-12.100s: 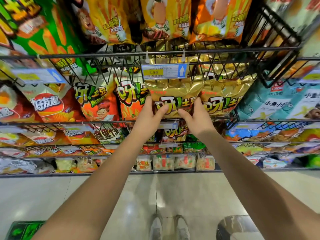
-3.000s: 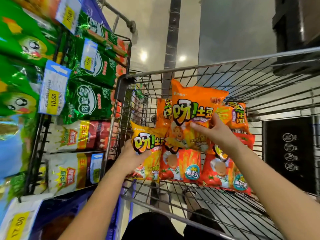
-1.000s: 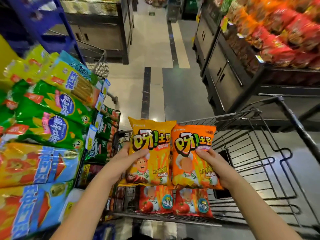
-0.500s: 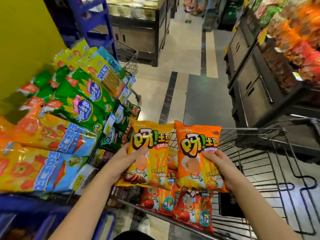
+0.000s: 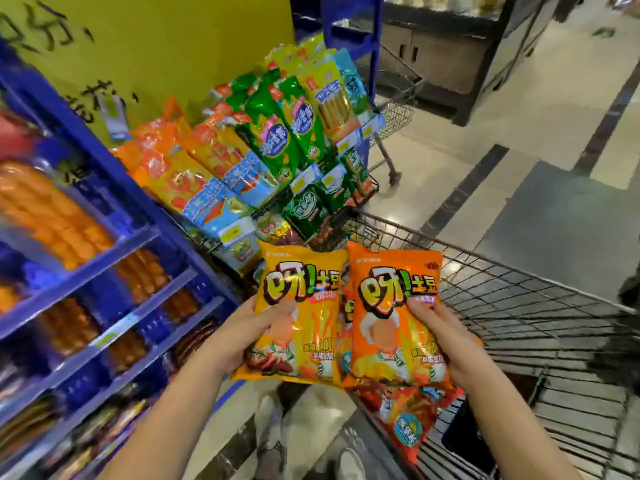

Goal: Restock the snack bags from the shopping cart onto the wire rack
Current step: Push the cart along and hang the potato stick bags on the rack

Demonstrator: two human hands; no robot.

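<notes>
Closest in, at six o'clock, a pair of shoes (image 5: 273, 434) shows on the floor tiles, blurred and half lost behind the forearms rising from the bottom edge. The left hand (image 5: 242, 330) grips a yellow snack bag (image 5: 301, 306) by its left edge, thumb across the front and the other fingers curled out of sight behind it. The right hand (image 5: 441, 337) holds an orange snack bag (image 5: 391, 306) the same way by its right edge, thumb on the print, the remaining fingers hidden behind the packet. Both bags stand upright side by side, edges touching, raised above the near end of the shopping cart (image 5: 519, 306), whose wire basket runs off toward three o'clock and is cut by the frame. Below the orange bag, at about five o'clock, a red snack bag (image 5: 405, 417) lies in the cart, mostly covered; slivers of other packets peek between the two held bags, too little to identify. At nine o'clock, blue shelving (image 5: 114, 244) carries orange packs, smeared by blur. Further off, at twelve o'clock, a wire rack (image 5: 211, 241) leans full of green packets (image 5: 277, 140) and orange-and-blue packets (image 5: 194, 181), its price tags unreadable. Behind it rises a yellow wall (image 5: 173, 46) with dark lettering I cannot make out, and at one o'clock part of a second cart (image 5: 394, 116) pokes out from behind the rack.
</notes>
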